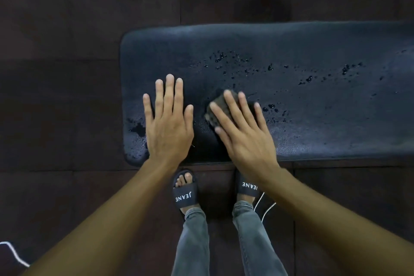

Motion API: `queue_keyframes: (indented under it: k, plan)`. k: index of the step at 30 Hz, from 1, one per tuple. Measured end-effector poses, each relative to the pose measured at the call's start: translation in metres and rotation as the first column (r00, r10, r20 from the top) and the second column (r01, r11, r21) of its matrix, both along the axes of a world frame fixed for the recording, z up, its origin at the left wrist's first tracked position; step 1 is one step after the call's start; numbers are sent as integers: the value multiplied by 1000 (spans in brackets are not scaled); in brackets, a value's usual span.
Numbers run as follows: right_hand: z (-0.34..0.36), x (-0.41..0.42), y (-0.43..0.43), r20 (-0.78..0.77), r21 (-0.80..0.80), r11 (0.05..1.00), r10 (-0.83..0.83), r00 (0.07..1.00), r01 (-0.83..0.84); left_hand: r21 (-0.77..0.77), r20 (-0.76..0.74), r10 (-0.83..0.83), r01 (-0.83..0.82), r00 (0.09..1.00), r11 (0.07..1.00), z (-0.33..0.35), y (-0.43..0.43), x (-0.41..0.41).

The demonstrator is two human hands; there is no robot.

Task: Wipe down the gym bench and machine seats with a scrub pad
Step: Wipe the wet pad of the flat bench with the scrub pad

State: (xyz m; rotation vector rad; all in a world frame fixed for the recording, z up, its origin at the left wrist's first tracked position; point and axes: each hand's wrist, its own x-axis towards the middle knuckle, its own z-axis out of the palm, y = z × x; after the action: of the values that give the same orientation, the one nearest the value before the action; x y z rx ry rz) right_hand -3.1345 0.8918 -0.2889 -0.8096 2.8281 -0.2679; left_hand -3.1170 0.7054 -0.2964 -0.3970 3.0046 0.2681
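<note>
Pressing flat with fingers spread, the right hand [243, 132] pins a dark, coarse scrub pad [218, 108] onto the black, pebbled vinyl gym bench [313, 119] with rounded corners, beaded with water droplets [220, 57], while the left hand [168, 123] rests open, palm down, near the bench's end.

I note: bench pad [313, 119] black, speckled with wet spots; scrub pad [218, 105] dark brown; slides [185, 195] black, white lettering; jeans [192, 242] grey.
</note>
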Motion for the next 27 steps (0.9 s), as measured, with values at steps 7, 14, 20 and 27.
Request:
queue_keyframes:
  k: [7,14,20,27]
  plan:
    - [-4,-110,-4,10,13,986,-168,986,168,-7,2,1,-1,1000,1000,1,0,-1]
    - [2,-43,75,8,36,868,-496,868,496,-34,-9,-1,1,1000,999,1,0,1]
    - [-2,-9,16,-14,11,993,-118,993,118,-36,-10,-1,0,1000,999,1,2,0]
    - [-4,-137,4,49,-25,940,-340,939,341,-53,1,-1,1,1000,999,0,1,0]
